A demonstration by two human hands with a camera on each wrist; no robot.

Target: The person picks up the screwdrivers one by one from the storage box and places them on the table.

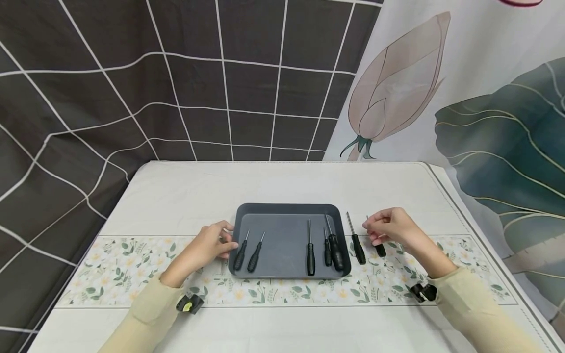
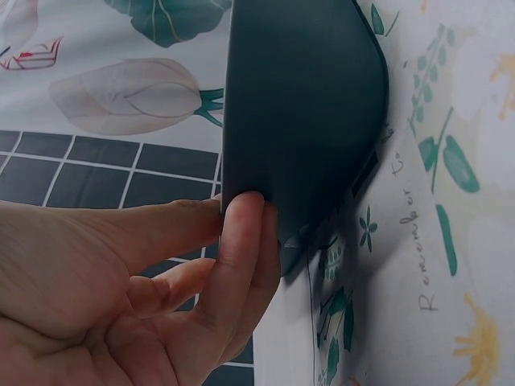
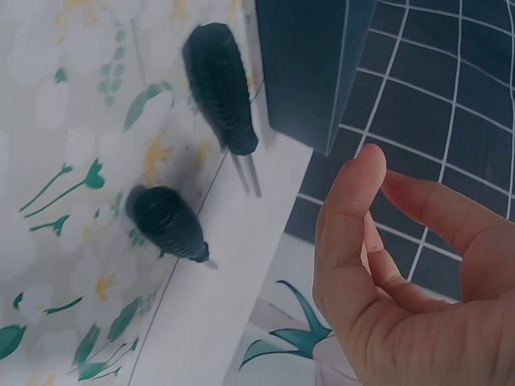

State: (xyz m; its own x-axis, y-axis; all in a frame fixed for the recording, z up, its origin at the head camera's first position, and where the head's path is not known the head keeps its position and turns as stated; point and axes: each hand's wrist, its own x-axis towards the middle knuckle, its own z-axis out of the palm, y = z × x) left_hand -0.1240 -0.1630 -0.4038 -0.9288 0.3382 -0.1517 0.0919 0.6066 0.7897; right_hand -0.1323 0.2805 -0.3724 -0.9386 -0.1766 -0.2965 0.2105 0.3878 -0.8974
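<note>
A dark grey tray (image 1: 282,208) lies on the table with several black-handled screwdrivers in it. My left hand (image 1: 212,242) grips its left rim, thumb and fingers on either side of the wall, also plain in the left wrist view. Just right of the tray lies a screwdriver (image 1: 358,250), shaft pointing away. Another, shorter-looking screwdriver (image 1: 380,251) lies farther right, partly hidden by my right hand (image 1: 390,226). In the right wrist view that hand's thumb and bent fingers come close together, holding nothing, apart from both screwdriver handles.
Inside the tray, two small screwdrivers (image 1: 253,257) are at the left; three more, one a thick-handled screwdriver (image 1: 336,255), lie at the right. A white cloth (image 1: 282,323) with a floral band covers the table. Behind hang a dark checked curtain (image 1: 251,88) and a flower-print curtain (image 1: 406,142).
</note>
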